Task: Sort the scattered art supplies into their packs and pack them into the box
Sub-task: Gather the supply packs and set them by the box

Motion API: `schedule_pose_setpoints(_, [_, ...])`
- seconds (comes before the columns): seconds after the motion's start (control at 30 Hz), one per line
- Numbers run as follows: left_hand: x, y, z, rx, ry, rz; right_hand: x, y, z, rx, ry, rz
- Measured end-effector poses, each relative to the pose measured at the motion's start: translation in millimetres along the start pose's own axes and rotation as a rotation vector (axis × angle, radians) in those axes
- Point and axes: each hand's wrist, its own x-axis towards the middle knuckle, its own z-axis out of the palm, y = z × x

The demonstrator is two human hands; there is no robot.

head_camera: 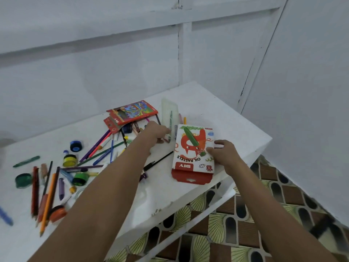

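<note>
Pencils (45, 193), crayons and small paint pots lie scattered over the left half of the white table (236, 118), reaching to its left edge. Among them a green crayon (26, 161) lies alone toward the far left, a dark green pot (23, 180) sits near the left edge, a yellow pot (69, 160) and a blue pot (76, 146) stand farther back, a second green pot (80, 178) lies nearer the middle, and an orange pot (57, 212) rests by the front edge beside a bundle of orange and red pencils. Toward the back edge, at the middle, a red coloured-pencil pack (132, 111) lies with its flap open, more pencils fanned out below it. Just right of it a clear plastic tray (170, 114) stands tilted up with a green stick inside. The left hand (155, 132) reaches to the foot of that tray, fingers curled round its lower end; the fingertips are blurred. Right of the tray the oil pastels box (193, 148) lies flat near the table's right edge, red flap open toward the front edge, a green pastel (192, 140) lying across its top. The right hand (221, 152) rests at the box's right side, fingers loosely spread, thumb touching the pastel's near end. Patterned flooring (245, 224) shows beyond the front-right edge.
</note>
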Motion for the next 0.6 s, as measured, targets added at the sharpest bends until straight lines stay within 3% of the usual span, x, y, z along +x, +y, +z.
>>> schedule_pose_setpoints(0.2, [-42.1, -22.1, -1.4, 0.005, -0.060, 0.031, -1.0, -6.6, -32.7, 0.233, -0.055, 0.013])
schedule_pose_setpoints(0.4, [-61.9, -45.9, 7.7, 0.321, -0.082, 0.013, 0.3, 1.6, -49.7, 0.235, -0.039, 0.019])
schedule_pose_setpoints(0.6, [-44.4, -23.3, -24.1, 0.534, 0.121, 0.187, 6.5, -7.7, -27.1, 0.213, -0.092, -0.023])
